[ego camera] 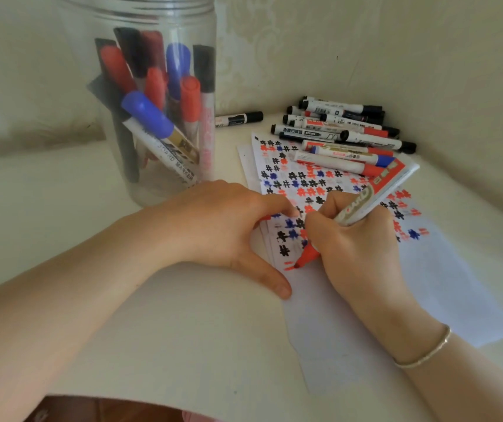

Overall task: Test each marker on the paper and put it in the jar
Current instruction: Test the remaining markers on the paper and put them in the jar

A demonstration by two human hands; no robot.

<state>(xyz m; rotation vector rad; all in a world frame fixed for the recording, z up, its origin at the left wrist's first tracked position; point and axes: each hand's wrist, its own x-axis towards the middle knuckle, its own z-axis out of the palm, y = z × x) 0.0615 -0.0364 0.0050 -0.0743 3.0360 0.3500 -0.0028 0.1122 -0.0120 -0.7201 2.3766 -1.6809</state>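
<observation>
Now right-hand fingers clamp the red-tipped white marker, testing on scribbled paper; left hand pins it, clear plastic jar next.

White paper bears red, blue and black hash marks; clear jar shows red, blue, black caps.

The left hand is laid palm-down at frame centre, fingers curled, thumb extended toward the lower right. The right hand, just right of centre, is closed in a writing grip, with both forearms entering from the lower corners.
</observation>
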